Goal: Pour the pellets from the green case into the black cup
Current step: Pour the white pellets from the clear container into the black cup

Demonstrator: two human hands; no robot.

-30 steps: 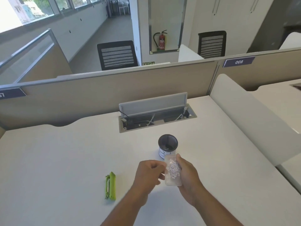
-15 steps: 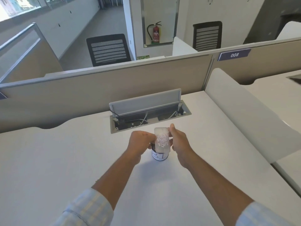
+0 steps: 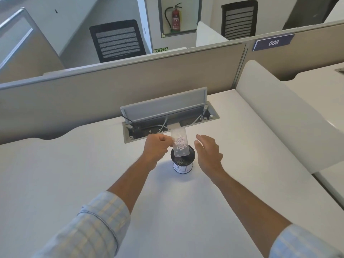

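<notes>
Pellets [image 3: 180, 142] sit in clear case half [image 3: 179, 143], tilted over black cup [image 3: 183, 161] on white desk [image 3: 74, 174]; few lie inside cup. Left hand [image 3: 156, 148] pinches case edge. Right hand [image 3: 208, 151] relaxed, fingers spread, beside cup.

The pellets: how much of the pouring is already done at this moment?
Done: the case tray is tilted over the black cup, and a few pellets seem to lie inside. In hand: the left hand pinches the tray; the right hand hovers open beside it. Left: most pellets remain in the tray.
</notes>
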